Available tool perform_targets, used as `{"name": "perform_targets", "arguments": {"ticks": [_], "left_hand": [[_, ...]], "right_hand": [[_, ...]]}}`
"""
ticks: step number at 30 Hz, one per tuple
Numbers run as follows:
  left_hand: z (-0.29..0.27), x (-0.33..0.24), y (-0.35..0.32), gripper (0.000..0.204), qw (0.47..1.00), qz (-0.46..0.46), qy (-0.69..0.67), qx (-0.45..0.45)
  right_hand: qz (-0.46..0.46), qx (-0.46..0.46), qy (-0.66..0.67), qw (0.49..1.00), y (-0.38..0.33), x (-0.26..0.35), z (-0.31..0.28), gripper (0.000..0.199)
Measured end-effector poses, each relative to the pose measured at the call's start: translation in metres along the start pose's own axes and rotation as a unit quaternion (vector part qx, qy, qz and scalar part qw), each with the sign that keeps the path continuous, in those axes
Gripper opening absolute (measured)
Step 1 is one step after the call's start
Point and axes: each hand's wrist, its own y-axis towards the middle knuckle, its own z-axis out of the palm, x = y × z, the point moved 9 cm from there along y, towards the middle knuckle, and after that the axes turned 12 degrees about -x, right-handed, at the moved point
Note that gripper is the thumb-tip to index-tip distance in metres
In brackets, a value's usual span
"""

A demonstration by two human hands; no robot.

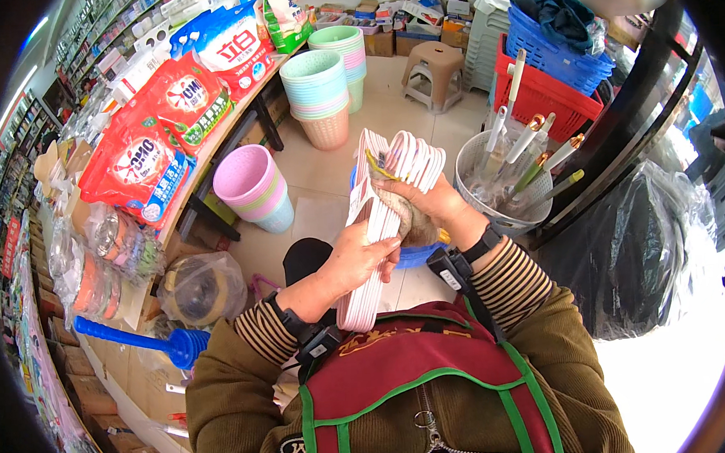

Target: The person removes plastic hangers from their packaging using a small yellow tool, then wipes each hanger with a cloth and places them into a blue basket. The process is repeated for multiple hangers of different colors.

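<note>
Red detergent bags (156,126) and blue-white ones (230,41) lie on the left shelf; cardboard boxes (405,27) stand behind.

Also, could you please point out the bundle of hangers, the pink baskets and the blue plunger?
bundle of hangers (371,226), head view, middle of the stack
pink baskets (249,179), head view, top basket's wall
blue plunger (190,345), head view, cup end

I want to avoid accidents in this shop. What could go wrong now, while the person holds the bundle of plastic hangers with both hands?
1. The bundle of pink and white hangers is large and fans out at the top; the left hand and right hand grip only its middle, so some hangers might slip out and fall.
2. The grey basket of long-handled tools stands close to the right; a swing of the bundle could knock the handles.
</note>
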Motion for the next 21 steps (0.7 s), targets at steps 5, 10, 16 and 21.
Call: {"name": "perform_targets", "arguments": {"ticks": [5,10,16,21], "left_hand": [[-0.002,-0.002,-0.010,0.016,0.998,-0.001,-0.053,0.035],[0.000,-0.005,-0.013,0.019,0.988,-0.043,-0.145,0.036],[-0.008,-0.026,-0.007,0.024,0.941,-0.094,-0.315,0.082],[-0.006,-0.011,-0.003,0.021,0.962,-0.109,-0.247,0.031]], "right_hand": [[-0.078,0.089,-0.058,0.991,-0.008,0.014,-0.003,0.043],[0.096,0.107,0.135,0.980,-0.015,-0.010,-0.008,0.044],[0.284,-0.104,0.243,0.922,-0.004,-0.068,-0.064,0.031],[0.254,-0.129,0.348,0.893,-0.010,-0.056,-0.058,0.025]]}}
